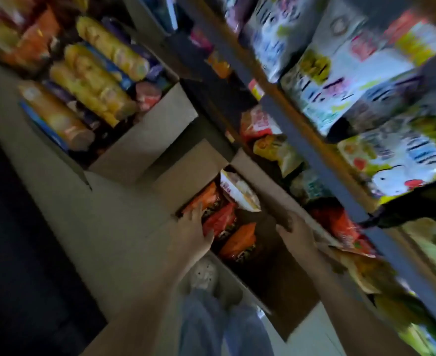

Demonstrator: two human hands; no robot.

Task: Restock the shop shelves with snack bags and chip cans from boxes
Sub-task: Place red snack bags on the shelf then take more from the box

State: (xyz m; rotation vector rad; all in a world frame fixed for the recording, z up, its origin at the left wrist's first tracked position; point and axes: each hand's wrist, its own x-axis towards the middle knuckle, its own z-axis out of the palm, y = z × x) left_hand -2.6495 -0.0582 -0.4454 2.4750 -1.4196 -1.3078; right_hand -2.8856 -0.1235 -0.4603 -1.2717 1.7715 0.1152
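An open cardboard box (pixel 186 170) on the floor holds snack bags: an orange bag (pixel 209 196), a red bag (pixel 222 219), another orange bag (pixel 240 240) and a white-and-yellow bag (pixel 240 191). My left hand (pixel 195 227) reaches into the box's left side, fingers stretched over the upper orange bag and thumb lying by the red one. My right hand (pixel 295 227) is at the box's right flap; blur hides how its fingers lie. A second box (pixel 160 129) further back is packed with yellow chip cans (pixel 96 83) lying on their sides. The whole view is tilted and smeared.
Shop shelves with a dark blue frame (pixel 301 129) run along the right, filled with colourful snack bags (pixel 353 73). My jeans leg (pixel 211 317) and light shoe (pixel 204 273) stand just in front of the near box. Pale floor (pixel 83 227) lies to the left.
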